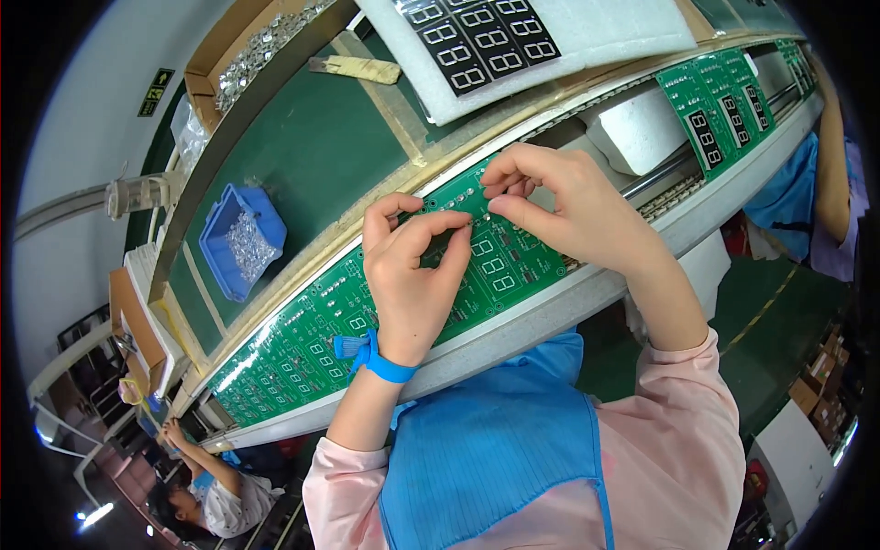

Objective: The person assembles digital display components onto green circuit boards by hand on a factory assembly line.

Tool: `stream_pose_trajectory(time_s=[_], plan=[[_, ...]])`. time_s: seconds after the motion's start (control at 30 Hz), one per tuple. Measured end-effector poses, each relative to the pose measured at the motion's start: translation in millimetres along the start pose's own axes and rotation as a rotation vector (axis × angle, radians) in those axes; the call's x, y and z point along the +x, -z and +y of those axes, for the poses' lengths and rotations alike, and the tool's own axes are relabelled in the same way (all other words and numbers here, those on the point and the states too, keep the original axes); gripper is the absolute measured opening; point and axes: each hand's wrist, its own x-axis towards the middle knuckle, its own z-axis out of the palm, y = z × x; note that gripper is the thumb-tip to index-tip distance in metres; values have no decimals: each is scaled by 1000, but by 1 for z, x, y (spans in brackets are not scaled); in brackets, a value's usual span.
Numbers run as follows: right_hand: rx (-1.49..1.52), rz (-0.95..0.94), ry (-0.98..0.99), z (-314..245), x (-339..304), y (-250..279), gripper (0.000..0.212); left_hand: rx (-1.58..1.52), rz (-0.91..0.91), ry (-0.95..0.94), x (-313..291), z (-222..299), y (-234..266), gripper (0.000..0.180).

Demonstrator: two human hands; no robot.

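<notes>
My left hand, with a blue strap round its wrist, hovers over the green circuit board in front of me. Its thumb and index finger are pinched together at the tips; whatever they hold is too small to name. Close by on the right, my right hand also has thumb and fingers drawn into a pinch above the board's far edge, and its contents are hidden. White digit outlines and small parts show on the board. More joined green boards run off to the left along the rail.
Boards with black digit displays lie on the conveyor rail at right. Beyond it are a white foam sheet bearing black displays, a blue bin of small clear parts and a cardboard box. Co-workers sit at both ends.
</notes>
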Motion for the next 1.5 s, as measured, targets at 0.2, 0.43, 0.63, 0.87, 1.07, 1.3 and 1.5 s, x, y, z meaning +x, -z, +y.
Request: stream_pose_trajectory(time_s=[0.2,0.43,0.63,0.87,1.07,1.3,1.5], plan=[[4,53,28,1,-1,2,19,78,1,-86,-3,-1,-5,18],[-51,30,13,4,-2,3,20,56,31,-57,-4,-6,-9,18],[-41,63,24,4,-2,5,19,0,29,-47,-5,-8,-10,15],[-104,166,54,8,0,6,17,-40,-5,-48,-8,-12,-9,14],[-158,264,84,11,0,6,15,13,-18,-25,-9,-8,-9,18],[-224,297,111,14,1,8,14,122,-8,-127,-7,-4,-11,18],[-255,292,94,13,1,8,13,416,-51,-291,-2,7,-9,18]])
